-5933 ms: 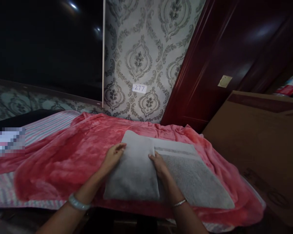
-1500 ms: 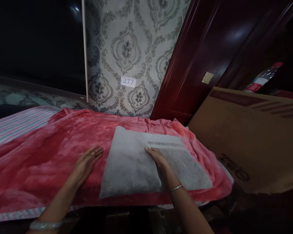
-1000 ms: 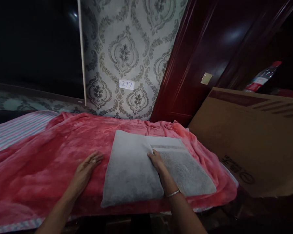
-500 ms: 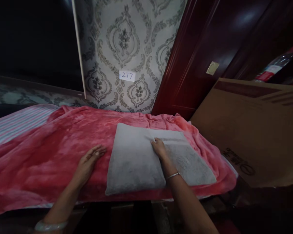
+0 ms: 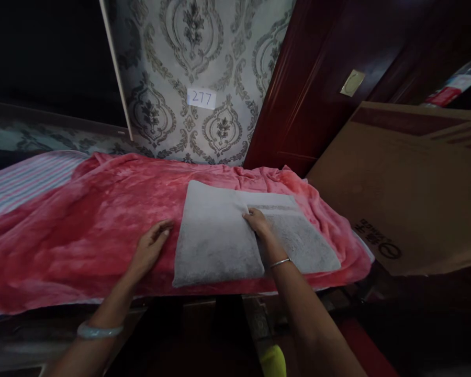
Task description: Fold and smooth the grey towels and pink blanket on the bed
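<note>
A grey towel lies on a red plush blanket, its left part folded over toward the right so that a single layer with a pale band shows at the right. My right hand pinches the free edge of the folded flap near its middle. To the left of the towel, my left hand is held over the blanket with its fingers loosely apart and nothing in them. A small gap separates it from the towel's folded edge.
A large cardboard box stands at the right, with a plastic bottle behind its top edge. Striped cloth shows at the left end of the blanket. A dark screen and a paper label are on the wall behind.
The view has tilted down, so the scene sits higher. My left hand has shifted slightly toward the towel. My right hand keeps its hold on the flap edge.
</note>
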Demonstrator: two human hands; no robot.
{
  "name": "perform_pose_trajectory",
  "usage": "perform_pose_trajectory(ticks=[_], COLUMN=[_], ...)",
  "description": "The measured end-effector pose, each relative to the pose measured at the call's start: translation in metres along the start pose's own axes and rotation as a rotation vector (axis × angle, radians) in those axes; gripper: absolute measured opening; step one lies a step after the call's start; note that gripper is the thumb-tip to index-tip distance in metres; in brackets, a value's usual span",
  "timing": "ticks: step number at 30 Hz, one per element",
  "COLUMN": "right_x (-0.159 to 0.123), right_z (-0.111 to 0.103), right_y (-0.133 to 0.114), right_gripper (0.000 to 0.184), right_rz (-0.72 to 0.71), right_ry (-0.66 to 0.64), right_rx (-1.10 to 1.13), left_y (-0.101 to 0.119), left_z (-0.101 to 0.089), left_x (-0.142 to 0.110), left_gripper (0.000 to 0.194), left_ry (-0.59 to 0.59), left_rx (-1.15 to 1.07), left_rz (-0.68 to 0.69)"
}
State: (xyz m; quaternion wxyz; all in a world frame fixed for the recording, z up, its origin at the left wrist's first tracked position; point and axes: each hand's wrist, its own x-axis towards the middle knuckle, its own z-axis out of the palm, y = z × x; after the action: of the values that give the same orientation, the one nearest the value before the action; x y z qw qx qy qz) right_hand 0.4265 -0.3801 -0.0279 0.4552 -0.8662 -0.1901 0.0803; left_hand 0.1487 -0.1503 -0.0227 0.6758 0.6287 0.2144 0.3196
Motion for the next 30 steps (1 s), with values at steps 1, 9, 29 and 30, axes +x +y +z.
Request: perform_pose_trajectory(ticks=[1, 9, 29, 30], right_x=[-0.001, -0.012, -0.052, -0.050], right_z=[-0.001, -0.001, 0.004, 0.002], right_y=[0.000, -0.014, -0.010, -0.012], right_gripper=[0.033, 0.033, 0.070, 0.070], right_rz=[0.010, 0.027, -0.062, -0.056], right_ry=[0.007, 0.056, 0.074, 0.069], right_rx=[-0.013, -0.086, -0.189, -0.194], left_y=[-0.001, 0.009, 0.002, 0.011], left_z=[0.001, 0.007, 0.007, 0.008], left_x=[0.000, -0.002, -0.055, -0.046], left_gripper=[0.028, 0.017, 0.045, 0.041], left_ry=[0.002, -0.012, -0.033, -0.041], left_rx=[0.036, 0.204, 0.341, 0.381], left_rz=[0.018, 0.107, 0.131, 0.181])
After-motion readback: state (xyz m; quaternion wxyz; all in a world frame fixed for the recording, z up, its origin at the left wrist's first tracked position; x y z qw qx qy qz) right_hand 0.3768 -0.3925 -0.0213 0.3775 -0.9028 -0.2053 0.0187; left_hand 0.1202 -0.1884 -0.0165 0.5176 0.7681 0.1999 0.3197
